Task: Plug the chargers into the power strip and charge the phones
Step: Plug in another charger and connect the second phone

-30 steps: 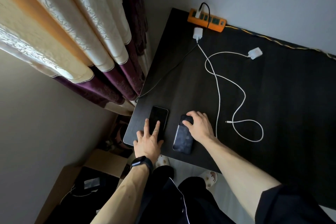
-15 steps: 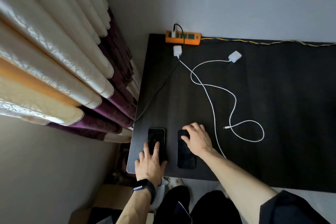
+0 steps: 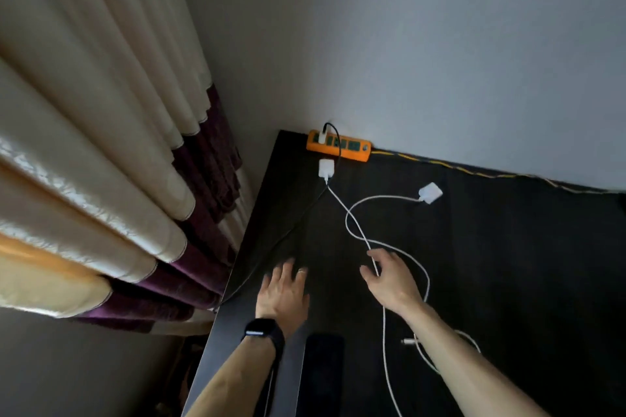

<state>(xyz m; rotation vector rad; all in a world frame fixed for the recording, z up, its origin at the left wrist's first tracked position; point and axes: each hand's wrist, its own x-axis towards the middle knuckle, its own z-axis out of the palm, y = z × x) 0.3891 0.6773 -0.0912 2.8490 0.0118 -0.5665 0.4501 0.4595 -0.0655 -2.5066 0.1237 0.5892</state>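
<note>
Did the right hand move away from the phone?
Yes. The right hand left the phone and went farther up the table toward the orange power strip, now by the white cable.

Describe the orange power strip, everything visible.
The orange power strip is a long plastic-looking bar with a row of dark green sockets, lying at the black table's far edge against the wall. A white plug with a black cable fills its leftmost socket; others look empty. A yellow-striped cord leaves its right end.
</note>
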